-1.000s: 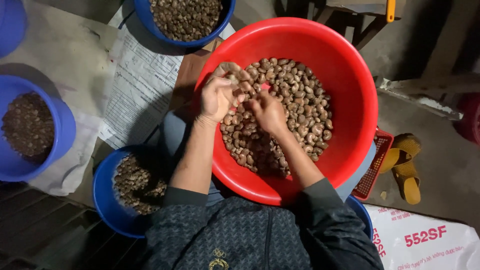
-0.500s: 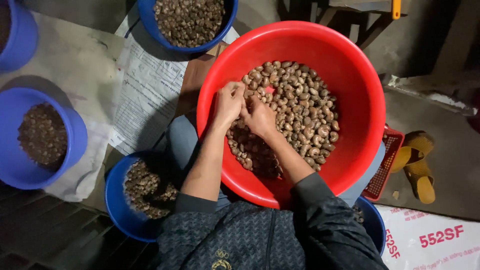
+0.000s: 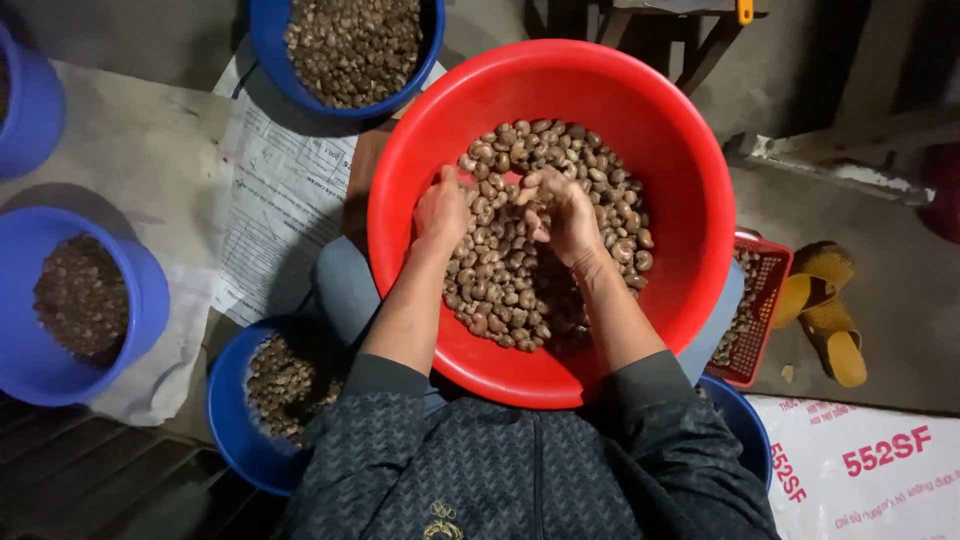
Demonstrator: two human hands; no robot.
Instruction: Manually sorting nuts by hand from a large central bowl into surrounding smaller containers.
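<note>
Sorting step in hand, judging by the layout. Nearest, at 7 o'clock, blue bowl (image 3: 235,430) with nuts. At centre, red basin (image 3: 690,150) on the lap, cashew nuts (image 3: 510,270) heaped inside. Left hand (image 3: 440,212) curled down into the heap, fingers together; right hand (image 3: 565,215) cupped, fingers closed over some nuts. Next move: fine fingertip picking. Farthest, 11 o'clock, second blue bowl (image 3: 262,40).

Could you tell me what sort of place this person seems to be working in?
Probably a small nut-sorting workplace on a bare floor: a red basin of nuts, blue tubs of sorted nuts, and a printed sack.
</note>
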